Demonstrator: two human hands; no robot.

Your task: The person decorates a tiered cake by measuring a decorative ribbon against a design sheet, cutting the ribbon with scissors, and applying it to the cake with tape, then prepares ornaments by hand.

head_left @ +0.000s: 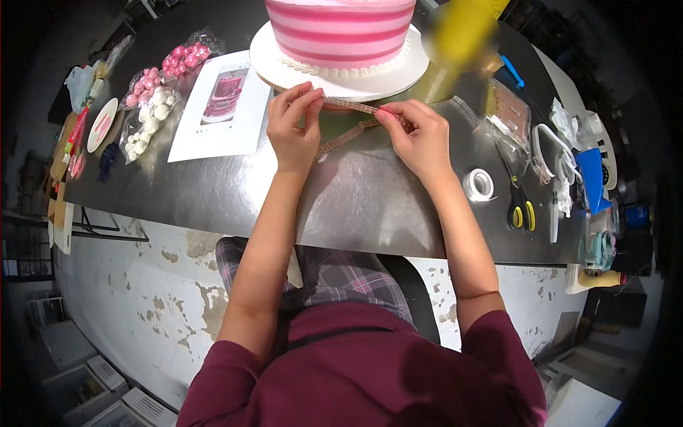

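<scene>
Maroon sleeves [370,377] and plaid lap [327,274], nearest the lens; person seated at the table.
Table [370,206]: steel, long, worn edge.
Cake [340,30]: pink-striped, piped white at the foot, on a white board [284,67] at the far side.
Printed sheet [222,107]: cake picture, left of the hands.
Bags of pink and white balls [153,107]: further left.
Scissors [521,210], tape roll [480,185], packets: right side.
Trim [348,124]: narrow studded band, one run stretched between both hands just in front of the board, another run looping back on the table beneath.
Left hand [293,132]: thumb and fingertips pinched shut on the trim near the board's rim.
Right hand [420,135]: fingers closed on the trim's other stretch, holding it taut.
Step, judged: measuring or straightening trim against the board edge. Next move likely calls for even tension and keeping the band flat and untwisted along the rim.
</scene>
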